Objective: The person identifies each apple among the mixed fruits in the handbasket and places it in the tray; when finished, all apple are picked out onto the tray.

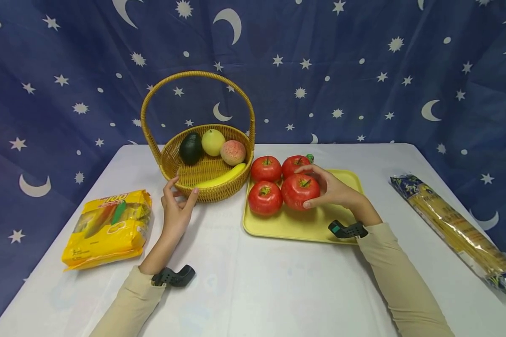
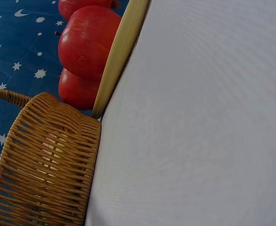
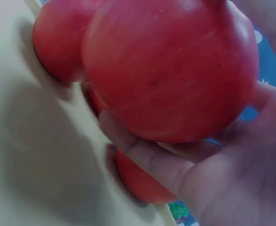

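My right hand (image 1: 331,189) holds a large red apple (image 1: 300,192), thumb on its near side and fingers round its far side. In the right wrist view, the held apple (image 3: 170,70) fills the upper middle, above the yellow tray (image 3: 43,141). Other red apples (image 1: 265,198) sit on the left part of the tray (image 1: 278,228). At the front left of a wicker basket (image 1: 219,193), my left hand (image 1: 177,210) grips the rim. Inside the basket are an avocado (image 1: 190,149), a yellow-green round fruit (image 1: 212,142), a peach (image 1: 233,152) and a banana (image 1: 223,178).
A yellow snack bag (image 1: 109,229) lies at the left of the white table (image 1: 253,290). On the right lies a long pack of pasta (image 1: 455,229). The basket's tall handle (image 1: 198,73) arches upward. A blue star-patterned cloth (image 1: 362,70) hangs behind.
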{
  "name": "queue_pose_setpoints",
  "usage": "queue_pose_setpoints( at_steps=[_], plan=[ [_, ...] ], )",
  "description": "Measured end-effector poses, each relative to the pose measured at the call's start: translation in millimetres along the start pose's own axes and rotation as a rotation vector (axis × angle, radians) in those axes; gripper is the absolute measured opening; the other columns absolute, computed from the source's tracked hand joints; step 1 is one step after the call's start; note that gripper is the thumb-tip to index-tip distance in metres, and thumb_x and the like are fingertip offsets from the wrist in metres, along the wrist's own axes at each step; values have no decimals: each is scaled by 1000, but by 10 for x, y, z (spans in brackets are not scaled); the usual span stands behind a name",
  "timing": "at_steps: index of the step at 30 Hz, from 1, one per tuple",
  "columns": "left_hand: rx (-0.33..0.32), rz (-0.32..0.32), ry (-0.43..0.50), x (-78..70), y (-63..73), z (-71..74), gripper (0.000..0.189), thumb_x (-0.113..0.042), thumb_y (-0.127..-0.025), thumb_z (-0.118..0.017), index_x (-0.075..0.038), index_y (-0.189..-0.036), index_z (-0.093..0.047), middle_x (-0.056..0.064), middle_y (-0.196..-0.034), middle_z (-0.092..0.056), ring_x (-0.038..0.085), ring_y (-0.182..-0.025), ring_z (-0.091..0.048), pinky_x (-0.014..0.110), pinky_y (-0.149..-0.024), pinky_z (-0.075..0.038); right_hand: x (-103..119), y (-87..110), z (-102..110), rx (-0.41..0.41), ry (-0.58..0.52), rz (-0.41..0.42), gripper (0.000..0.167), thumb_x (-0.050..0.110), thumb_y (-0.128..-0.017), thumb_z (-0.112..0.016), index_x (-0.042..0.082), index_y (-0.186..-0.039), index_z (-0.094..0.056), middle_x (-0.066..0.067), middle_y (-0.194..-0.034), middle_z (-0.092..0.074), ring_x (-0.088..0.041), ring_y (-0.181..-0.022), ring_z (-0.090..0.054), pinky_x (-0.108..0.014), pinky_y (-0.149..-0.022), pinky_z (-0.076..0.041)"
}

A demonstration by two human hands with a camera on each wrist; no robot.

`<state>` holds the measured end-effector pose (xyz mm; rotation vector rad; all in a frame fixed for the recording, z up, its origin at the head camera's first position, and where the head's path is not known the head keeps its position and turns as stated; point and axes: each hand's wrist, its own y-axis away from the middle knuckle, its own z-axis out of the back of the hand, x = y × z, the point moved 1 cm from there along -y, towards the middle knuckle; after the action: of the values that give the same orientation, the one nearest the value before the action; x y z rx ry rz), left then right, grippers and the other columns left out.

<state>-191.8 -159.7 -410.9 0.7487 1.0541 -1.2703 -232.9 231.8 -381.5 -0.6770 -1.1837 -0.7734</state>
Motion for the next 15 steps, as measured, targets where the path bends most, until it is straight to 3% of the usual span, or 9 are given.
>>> queue_pose_setpoints(
  at_steps=[15],
  plan=[
    [-7,-11,2,-19,14,2,68,-37,-100,-54,-16,-151,-15,23,-128,-28,34,-91,-58,16,-68,-44,-171,47,89,110,43,-22,76,2,-73,-83,2,-137,-42,-11,-135,-47,-20,-123,-48,-34,-95,-49]
  ],
)
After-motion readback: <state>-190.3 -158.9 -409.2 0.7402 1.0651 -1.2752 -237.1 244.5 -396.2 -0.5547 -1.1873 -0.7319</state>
